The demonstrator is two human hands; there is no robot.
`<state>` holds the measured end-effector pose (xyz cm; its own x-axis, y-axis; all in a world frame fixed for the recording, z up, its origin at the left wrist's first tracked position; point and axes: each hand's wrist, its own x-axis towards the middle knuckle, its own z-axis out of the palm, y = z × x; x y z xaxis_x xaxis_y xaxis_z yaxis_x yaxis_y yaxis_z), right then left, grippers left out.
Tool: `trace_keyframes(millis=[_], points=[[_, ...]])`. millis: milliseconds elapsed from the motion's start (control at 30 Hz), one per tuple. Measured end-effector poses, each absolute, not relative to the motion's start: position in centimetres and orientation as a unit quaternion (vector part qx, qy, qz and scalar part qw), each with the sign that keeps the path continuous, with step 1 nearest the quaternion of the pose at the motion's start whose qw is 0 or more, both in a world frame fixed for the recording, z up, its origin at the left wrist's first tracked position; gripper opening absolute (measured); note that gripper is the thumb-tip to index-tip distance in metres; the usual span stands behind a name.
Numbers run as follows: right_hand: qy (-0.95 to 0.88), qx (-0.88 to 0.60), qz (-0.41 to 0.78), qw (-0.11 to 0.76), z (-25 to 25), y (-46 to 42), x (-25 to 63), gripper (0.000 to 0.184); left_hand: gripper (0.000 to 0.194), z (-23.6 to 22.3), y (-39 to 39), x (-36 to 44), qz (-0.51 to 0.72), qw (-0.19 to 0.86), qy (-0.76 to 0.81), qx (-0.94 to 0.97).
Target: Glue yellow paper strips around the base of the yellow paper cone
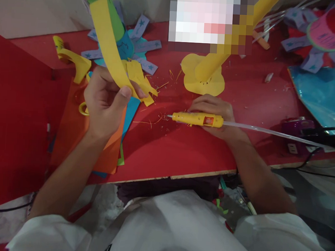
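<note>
Left hand (105, 103) pinches a long yellow paper strip (108, 49); right hand (213, 113) grips a yellow glue gun (197, 119).

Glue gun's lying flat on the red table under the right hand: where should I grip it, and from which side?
Grip the yellow glue gun around its mid body, near the orange patch, coming down from above as the right hand does. It lies flat with its nozzle pointing left and a clear glue stick jutting out to the right, so both ends are poor holds. The left hand holds a yellow paper strip.
</note>
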<state>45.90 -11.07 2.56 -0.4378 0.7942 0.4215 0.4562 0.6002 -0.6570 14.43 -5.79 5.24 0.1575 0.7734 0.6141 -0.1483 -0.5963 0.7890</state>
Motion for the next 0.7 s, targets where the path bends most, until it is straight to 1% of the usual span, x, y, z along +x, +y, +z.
trace_keyframes(millis=[133, 300, 367, 433, 600, 700], points=[[-0.825, -0.325, 0.282, 0.366, 2.0, -11.0, 45.2, 0.039, 0.038, 6.2, -7.2, 14.8, 0.607, 0.390, 0.244, 0.648], [-0.842, -0.280, 0.307, 0.346, 1.2, -11.1, 44.4, 0.064, 0.039, 7.2, -8.4, 15.2, 0.589, 0.403, 0.241, 0.658], [-0.849, -0.264, 0.313, 0.334, 1.0, -11.2, 44.1, 0.070, 0.041, 7.4, -8.8, 15.5, 0.586, 0.403, 0.242, 0.660], [-0.855, -0.256, 0.314, 0.324, 1.0, -11.3, 43.7, 0.071, 0.040, 7.6, -9.2, 15.7, 0.581, 0.400, 0.252, 0.662], [-0.862, -0.254, 0.308, 0.313, 1.3, -11.3, 43.1, 0.066, 0.036, 7.7, -9.7, 15.8, 0.576, 0.401, 0.245, 0.669], [-0.865, -0.251, 0.311, 0.304, 1.5, -11.3, 43.0, 0.062, 0.038, 7.6, -9.7, 15.7, 0.572, 0.413, 0.243, 0.666]])
